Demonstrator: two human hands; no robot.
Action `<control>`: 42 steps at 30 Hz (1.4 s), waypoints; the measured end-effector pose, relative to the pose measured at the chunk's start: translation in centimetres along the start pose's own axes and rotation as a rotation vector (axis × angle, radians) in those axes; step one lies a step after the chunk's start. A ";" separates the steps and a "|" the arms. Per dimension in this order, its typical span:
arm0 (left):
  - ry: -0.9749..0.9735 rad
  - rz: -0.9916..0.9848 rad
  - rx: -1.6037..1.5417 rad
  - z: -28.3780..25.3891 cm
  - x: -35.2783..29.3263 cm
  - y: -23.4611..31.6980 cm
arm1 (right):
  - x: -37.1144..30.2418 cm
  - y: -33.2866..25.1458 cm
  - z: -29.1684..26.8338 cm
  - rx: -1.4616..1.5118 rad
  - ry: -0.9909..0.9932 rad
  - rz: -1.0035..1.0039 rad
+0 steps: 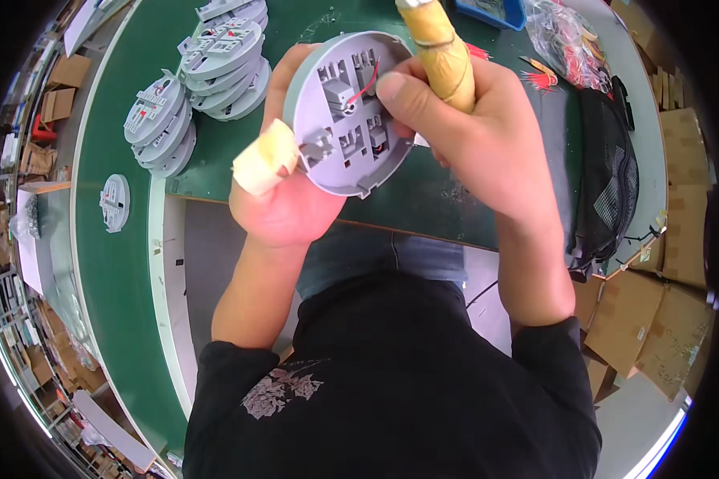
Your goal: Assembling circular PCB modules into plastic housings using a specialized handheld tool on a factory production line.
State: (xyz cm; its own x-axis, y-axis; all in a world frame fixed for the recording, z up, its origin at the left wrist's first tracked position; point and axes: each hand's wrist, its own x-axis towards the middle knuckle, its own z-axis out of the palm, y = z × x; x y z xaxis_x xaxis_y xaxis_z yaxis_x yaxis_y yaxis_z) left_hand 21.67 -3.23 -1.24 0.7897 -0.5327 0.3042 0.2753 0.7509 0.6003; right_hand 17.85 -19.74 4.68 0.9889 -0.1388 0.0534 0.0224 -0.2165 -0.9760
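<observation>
My left hand point(284, 211) grips a round grey plastic housing point(331, 128) by its left side, tilted up with its inside showing. A yellowish wrap point(268, 157) covers the left thumb. Inside the housing are slots, small raised blocks and a short red wire point(365, 86). My right hand point(487, 132) is closed round a thick rod wrapped in yellow point(442, 56), which stands up between thumb and palm. The right thumb tip presses at the housing's right side, near the red wire. The right fingers behind the housing are partly hidden.
Stacks of similar grey housings point(224, 60) stand on the green table point(319, 17) at left, with one lone grey part point(114, 203) nearer. At right lie red wires point(542, 78), a clear plastic bag point(563, 40) and a black mesh bag point(607, 176). A blue bin point(495, 14) sits behind.
</observation>
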 end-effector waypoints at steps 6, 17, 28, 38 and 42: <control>-0.040 0.208 0.502 0.1 -0.2 -1.2 | 0.5 1.2 0.6 0.242 -0.018 0.163; 0.088 0.122 0.398 0.4 -1.3 -1.2 | -1.1 2.3 2.7 0.636 -0.015 -0.006; 0.207 0.145 0.382 0.6 -1.1 -1.3 | -1.8 1.4 3.2 0.446 0.013 -0.033; 0.216 0.150 0.297 1.0 -1.3 -0.9 | -1.8 1.6 3.1 -0.028 0.123 -0.111; 0.216 0.157 0.312 0.8 -1.6 -0.9 | -1.8 1.9 3.0 -0.168 0.133 -0.241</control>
State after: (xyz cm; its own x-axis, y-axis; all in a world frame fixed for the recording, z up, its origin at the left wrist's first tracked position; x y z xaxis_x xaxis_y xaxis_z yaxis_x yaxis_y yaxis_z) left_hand 19.72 -3.38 -1.71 0.9148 -0.3023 0.2678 -0.0110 0.6442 0.7648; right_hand 16.52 -16.99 2.11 0.9299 -0.1867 0.3168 0.2182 -0.4132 -0.8841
